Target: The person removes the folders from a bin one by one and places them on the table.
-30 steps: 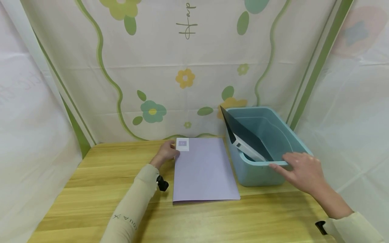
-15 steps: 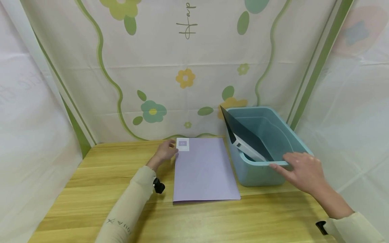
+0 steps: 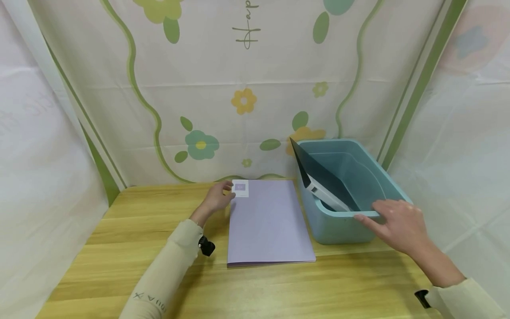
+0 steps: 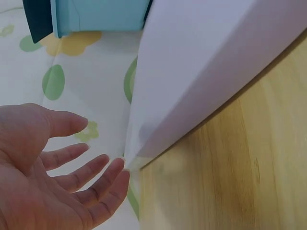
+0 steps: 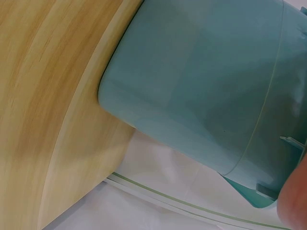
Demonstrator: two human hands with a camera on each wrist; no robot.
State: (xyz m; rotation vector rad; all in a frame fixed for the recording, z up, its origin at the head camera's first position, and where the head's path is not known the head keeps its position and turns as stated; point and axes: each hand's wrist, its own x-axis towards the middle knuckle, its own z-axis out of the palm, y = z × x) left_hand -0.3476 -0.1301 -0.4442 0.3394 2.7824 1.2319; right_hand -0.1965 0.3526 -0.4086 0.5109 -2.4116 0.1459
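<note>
A lilac file folder (image 3: 267,226) with a white label (image 3: 240,188) in its far left corner lies flat on the table. My left hand (image 3: 216,197) is beside that corner, fingers spread and slightly bent. The left wrist view shows this hand (image 4: 67,177) holding nothing, its fingertips close to the folder's corner (image 4: 148,143); whether they touch is unclear. My right hand (image 3: 402,223) grips the near rim of a blue plastic bin (image 3: 342,230), fingers over the edge and thumb outside. Only part of the right hand (image 5: 293,196) shows in the right wrist view.
A black binder (image 3: 314,166) with a white spine (image 3: 328,195) leans inside the bin, sticking out over its left rim. Behind the wooden table (image 3: 159,230) hangs a flower-printed cloth (image 3: 243,66), with more cloth at both sides.
My left hand has drawn slightly left, off the folder's edge, and its forearm has shifted left. The right hand keeps its grip on the bin's rim. The folder stays in place.
</note>
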